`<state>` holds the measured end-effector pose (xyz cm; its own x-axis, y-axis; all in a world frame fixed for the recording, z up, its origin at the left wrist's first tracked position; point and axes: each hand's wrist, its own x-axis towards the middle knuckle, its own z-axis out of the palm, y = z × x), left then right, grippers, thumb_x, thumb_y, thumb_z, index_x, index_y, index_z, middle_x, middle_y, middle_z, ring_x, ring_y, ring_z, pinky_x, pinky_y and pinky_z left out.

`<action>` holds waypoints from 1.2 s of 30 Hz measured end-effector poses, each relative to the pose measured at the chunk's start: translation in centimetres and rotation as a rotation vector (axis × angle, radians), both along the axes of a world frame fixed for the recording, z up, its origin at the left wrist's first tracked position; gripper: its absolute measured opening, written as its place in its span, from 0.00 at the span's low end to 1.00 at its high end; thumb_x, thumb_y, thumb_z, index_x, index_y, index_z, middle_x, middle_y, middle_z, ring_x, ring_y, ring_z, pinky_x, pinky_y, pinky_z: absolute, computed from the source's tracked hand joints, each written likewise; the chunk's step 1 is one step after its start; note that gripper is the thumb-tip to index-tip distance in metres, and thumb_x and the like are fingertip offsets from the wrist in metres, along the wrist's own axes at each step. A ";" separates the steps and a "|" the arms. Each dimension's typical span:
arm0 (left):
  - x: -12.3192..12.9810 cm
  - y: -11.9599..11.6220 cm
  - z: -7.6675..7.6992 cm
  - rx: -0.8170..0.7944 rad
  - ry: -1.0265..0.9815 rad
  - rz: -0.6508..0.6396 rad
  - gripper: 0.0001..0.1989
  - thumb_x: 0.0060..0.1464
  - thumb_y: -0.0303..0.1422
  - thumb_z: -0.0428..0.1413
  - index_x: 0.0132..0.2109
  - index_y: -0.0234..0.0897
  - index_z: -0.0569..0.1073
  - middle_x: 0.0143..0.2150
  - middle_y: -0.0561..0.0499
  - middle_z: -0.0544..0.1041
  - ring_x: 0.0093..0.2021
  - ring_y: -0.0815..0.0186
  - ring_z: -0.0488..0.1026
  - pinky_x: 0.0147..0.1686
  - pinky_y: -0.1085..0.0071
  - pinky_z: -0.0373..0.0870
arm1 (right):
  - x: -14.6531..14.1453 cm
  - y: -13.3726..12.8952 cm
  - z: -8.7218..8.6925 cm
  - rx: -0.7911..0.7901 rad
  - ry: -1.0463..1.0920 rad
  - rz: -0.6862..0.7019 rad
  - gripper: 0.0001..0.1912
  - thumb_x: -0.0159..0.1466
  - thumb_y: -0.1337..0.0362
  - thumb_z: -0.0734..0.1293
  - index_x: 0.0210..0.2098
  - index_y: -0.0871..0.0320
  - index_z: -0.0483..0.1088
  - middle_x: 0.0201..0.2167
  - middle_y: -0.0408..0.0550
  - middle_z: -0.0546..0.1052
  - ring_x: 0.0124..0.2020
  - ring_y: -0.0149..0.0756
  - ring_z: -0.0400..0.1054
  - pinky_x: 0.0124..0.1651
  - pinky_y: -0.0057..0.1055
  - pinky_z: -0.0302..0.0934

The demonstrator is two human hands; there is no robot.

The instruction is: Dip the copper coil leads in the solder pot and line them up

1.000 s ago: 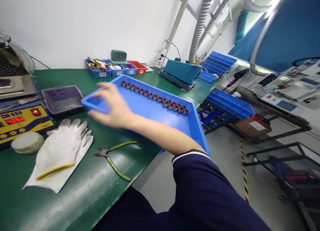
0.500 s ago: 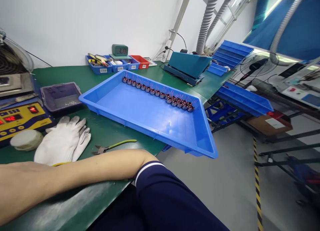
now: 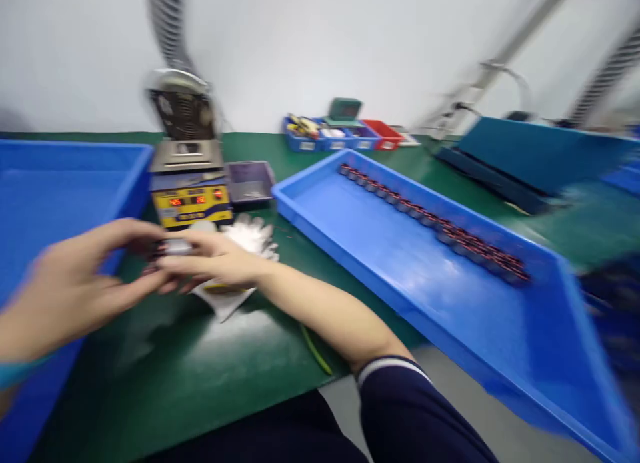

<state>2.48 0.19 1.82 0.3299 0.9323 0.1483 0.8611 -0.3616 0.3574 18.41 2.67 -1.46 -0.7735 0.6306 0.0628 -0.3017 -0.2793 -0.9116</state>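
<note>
Hands [image 3: 70, 286] [image 3: 220, 259] together, gripping metal part [image 3: 178, 246] | yellow panel [image 3: 193, 208]: perhaps "425" | bin labels [image 3: 307, 145] blurred

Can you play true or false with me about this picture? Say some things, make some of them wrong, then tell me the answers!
1. The left hand and the right hand hold one small metal part between them. True.
2. The white gloves are being worn. False: they lie on the green table, and both hands are bare.
3. The yellow panel shows glowing red numbers. True.
4. The red bin is left of the blue bins. False: it is to their right.
5. A row of little parts stands along the far side of the right-hand blue tray. True.
</note>
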 end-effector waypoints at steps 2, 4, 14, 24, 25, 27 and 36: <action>-1.2 -0.8 0.7 0.114 -0.177 -0.022 0.17 0.52 0.44 0.55 0.45 0.37 0.71 0.41 0.51 0.76 0.40 0.64 0.73 0.42 0.67 0.71 | 0.6 0.4 0.0 -0.028 -0.002 -0.080 0.23 0.47 0.53 0.76 0.40 0.53 0.71 0.32 0.39 0.76 0.28 0.28 0.72 0.32 0.23 0.68; -1.2 -0.5 0.6 0.152 -0.348 -0.097 0.14 0.50 0.40 0.56 0.41 0.37 0.71 0.37 0.50 0.76 0.36 0.65 0.73 0.40 0.69 0.71 | 0.8 0.8 -0.4 -0.042 -0.030 -0.127 0.21 0.48 0.56 0.76 0.39 0.55 0.72 0.31 0.41 0.76 0.28 0.27 0.71 0.32 0.23 0.68; -1.6 0.8 -2.5 -0.119 -0.642 0.090 0.36 0.39 0.42 0.63 0.55 0.38 0.62 0.47 0.45 0.72 0.37 0.63 0.73 0.39 0.61 0.73 | 0.6 2.2 -0.6 -0.053 -0.176 -0.510 0.21 0.43 0.57 0.77 0.34 0.56 0.72 0.33 0.43 0.76 0.32 0.30 0.72 0.29 0.22 0.66; -1.0 2.2 -3.3 -0.107 -0.786 0.183 0.26 0.44 0.43 0.61 0.48 0.35 0.67 0.41 0.46 0.74 0.34 0.65 0.72 0.35 0.66 0.70 | 0.5 8.0 5.6 0.495 -0.382 -0.816 0.18 0.47 0.56 0.75 0.32 0.58 0.70 0.27 0.40 0.74 0.31 0.29 0.70 0.33 0.25 0.66; -1.0 2.3 -3.2 -0.094 -0.846 0.185 0.25 0.44 0.43 0.61 0.47 0.35 0.68 0.42 0.46 0.74 0.35 0.65 0.72 0.36 0.66 0.70 | 0.2 7.6 5.7 0.515 -0.395 -0.790 0.18 0.47 0.55 0.75 0.31 0.58 0.70 0.27 0.41 0.74 0.31 0.30 0.70 0.34 0.25 0.66; -1.0 2.4 -3.0 -0.094 -0.954 0.153 0.22 0.45 0.42 0.60 0.45 0.34 0.69 0.41 0.46 0.75 0.36 0.65 0.72 0.37 0.67 0.70 | -0.5 6.3 5.3 0.518 -0.403 -0.736 0.19 0.47 0.54 0.75 0.32 0.58 0.69 0.29 0.42 0.74 0.32 0.31 0.71 0.35 0.27 0.67; -1.3 1.6 -1.5 0.213 -0.751 0.067 0.11 0.54 0.32 0.52 0.24 0.37 0.67 0.26 0.54 0.69 0.29 0.68 0.67 0.32 0.71 0.64 | -0.4 2.4 2.5 0.628 -0.505 -0.740 0.18 0.50 0.58 0.73 0.37 0.58 0.67 0.27 0.41 0.72 0.26 0.28 0.66 0.30 0.27 0.64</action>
